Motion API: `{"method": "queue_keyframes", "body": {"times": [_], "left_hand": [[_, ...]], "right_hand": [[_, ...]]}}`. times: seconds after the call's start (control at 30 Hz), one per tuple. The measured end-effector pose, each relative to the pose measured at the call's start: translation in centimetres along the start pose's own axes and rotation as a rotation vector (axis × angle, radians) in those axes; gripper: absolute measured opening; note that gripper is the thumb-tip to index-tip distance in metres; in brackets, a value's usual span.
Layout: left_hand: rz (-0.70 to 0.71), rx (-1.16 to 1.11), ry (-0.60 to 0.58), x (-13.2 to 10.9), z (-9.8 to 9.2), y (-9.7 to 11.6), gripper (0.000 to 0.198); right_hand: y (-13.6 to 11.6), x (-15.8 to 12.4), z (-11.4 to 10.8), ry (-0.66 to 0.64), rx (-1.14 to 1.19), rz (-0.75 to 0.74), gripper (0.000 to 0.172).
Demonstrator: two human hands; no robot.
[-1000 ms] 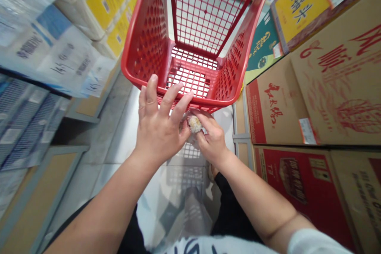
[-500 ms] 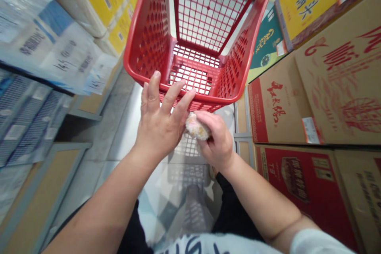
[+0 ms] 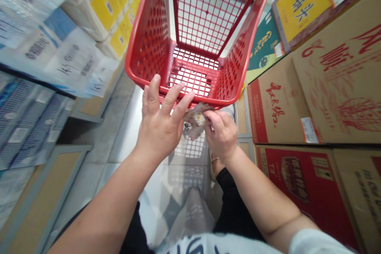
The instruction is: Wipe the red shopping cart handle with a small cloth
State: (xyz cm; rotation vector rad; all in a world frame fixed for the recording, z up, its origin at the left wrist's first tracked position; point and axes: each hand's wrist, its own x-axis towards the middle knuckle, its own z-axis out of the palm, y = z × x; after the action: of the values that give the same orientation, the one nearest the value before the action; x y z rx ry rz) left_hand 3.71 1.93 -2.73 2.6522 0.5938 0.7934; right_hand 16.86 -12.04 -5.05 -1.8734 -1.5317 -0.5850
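A red plastic shopping cart (image 3: 232, 97) stands right in front of me, its mesh basket facing up. Over its near rim lie the spread, straight fingers of my left hand (image 3: 159, 117); the thumb is hidden. My right hand (image 3: 222, 133) is closed, pinching the edge of a small crumpled whitish-grey item (image 3: 196, 121) with yellow and orange specks. That item hangs just below the rim, beside my left hand, and a shiny dark spot shows on its left side. Whether it is cloth or plastic film, I cannot tell.
On the right, stacked cardboard cartons (image 3: 276, 111) and a yellow box (image 3: 309, 4) border the aisle. To the left are shelves with white-and-blue packages (image 3: 68, 55) and yellow-labelled packs (image 3: 107, 4). Pale floor tiles (image 3: 127, 135) and my foot (image 3: 216, 164) show below.
The crumpled item has opened out from a compact bunch into a wider, looser shape. My right hand has shifted its grip to a pinch at the edge. My left hand has hardly moved.
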Motion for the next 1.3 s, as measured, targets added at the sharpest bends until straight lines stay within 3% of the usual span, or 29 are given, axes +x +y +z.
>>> {"method": "queue_keyframes", "body": {"times": [0.2, 0.37, 0.77, 0.97, 1.17, 1.3], "left_hand": [[0.08, 0.07, 0.054, 0.1, 0.2, -0.2, 0.052], [0.053, 0.032, 0.057, 0.2, 0.2, -0.3, 0.054], [0.114, 0.101, 0.088, -0.1, -0.5, -0.6, 0.066], [0.119, 0.061, 0.188, -0.1, -0.8, -0.3, 0.061], [0.136, 0.076, 0.121, 0.1, -0.5, -0.4, 0.058], [0.145, 0.102, 0.104, 0.2, -0.6, -0.3, 0.061]], "right_hand": [[0.5, 0.0, 0.8, 0.022, -0.031, 0.003, 0.024], [0.4, 0.0, 1.2, -0.109, -0.121, 0.015, 0.022], [-0.9, 0.9, 1.2, 0.019, -0.114, 0.014, 0.015], [-1.2, 0.7, 1.1, 0.033, -0.067, 0.021, 0.018], [-0.9, 0.3, 0.8, 0.013, -0.062, 0.005, 0.017], [-0.9, 0.6, 0.3, 0.074, -0.004, 0.049, 0.019]]}}
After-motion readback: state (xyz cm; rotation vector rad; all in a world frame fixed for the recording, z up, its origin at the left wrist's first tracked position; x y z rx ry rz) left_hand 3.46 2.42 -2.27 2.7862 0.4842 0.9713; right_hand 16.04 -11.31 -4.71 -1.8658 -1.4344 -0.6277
